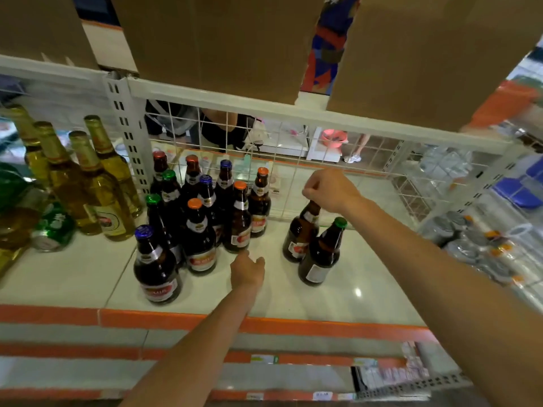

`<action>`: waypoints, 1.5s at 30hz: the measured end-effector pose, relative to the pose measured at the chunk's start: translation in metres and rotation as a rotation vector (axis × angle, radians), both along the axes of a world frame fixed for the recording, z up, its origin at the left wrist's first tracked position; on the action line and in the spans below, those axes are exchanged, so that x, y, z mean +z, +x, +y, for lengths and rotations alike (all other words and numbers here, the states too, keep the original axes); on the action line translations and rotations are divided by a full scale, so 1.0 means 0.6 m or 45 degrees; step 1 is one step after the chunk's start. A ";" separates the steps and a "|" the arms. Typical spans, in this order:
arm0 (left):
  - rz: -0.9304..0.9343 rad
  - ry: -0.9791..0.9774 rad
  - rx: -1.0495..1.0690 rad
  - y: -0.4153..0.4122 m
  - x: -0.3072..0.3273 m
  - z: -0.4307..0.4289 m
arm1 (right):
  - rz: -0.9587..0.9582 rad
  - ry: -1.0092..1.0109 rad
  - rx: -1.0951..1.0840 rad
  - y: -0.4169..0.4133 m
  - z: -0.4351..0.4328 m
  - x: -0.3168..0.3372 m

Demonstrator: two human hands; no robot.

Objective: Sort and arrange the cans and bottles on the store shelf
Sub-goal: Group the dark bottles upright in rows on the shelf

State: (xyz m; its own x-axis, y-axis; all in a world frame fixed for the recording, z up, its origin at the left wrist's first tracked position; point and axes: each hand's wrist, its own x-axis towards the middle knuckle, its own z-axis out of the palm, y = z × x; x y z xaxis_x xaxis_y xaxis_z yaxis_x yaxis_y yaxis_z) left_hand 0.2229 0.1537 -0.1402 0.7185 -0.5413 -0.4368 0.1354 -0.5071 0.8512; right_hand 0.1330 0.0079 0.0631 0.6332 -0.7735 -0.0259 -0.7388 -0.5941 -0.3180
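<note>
Several brown beer bottles with orange, green, blue and red caps stand grouped on the white shelf (367,292). My right hand (330,189) grips the top of a brown bottle (299,232) standing apart at the right; its cap is hidden under my fingers. A green-capped bottle (323,254) stands just in front of it. My left hand (246,270) reaches in low beside the base of an orange-capped bottle (239,218) at the group's right edge; its fingers are loosely curled and hold nothing.
Tall yellow bottles (97,183) and a green can (53,227) fill the left bay beyond a white upright. A wire grid backs the shelf. Cardboard boxes (217,39) sit overhead. Shrink-wrapped packs (482,248) lie at the right. The orange shelf lip runs along the front.
</note>
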 end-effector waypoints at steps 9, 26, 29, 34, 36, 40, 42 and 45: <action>-0.219 -0.013 -0.517 -0.032 0.036 0.046 | 0.243 0.048 -0.106 -0.104 0.054 -0.046; -0.254 -0.145 -0.047 0.000 0.040 0.157 | 0.061 -0.008 0.152 0.084 0.226 -0.047; -0.106 -0.188 0.116 0.021 0.044 0.146 | 0.050 -0.007 0.196 0.124 0.225 -0.051; 0.026 -0.275 0.353 0.029 0.046 0.120 | -0.013 -0.023 0.261 0.160 0.204 -0.058; 0.056 -0.262 0.391 0.025 0.041 0.111 | -0.018 0.028 0.313 0.154 0.189 -0.054; 0.078 -0.155 0.412 0.010 0.019 0.103 | -0.236 0.047 0.196 0.105 0.134 -0.038; 0.094 -0.069 0.394 0.001 0.012 0.101 | -0.209 -0.124 0.034 0.071 0.094 -0.037; 0.134 -0.055 0.442 -0.012 0.011 0.092 | 0.038 -0.114 -0.134 0.025 0.046 -0.047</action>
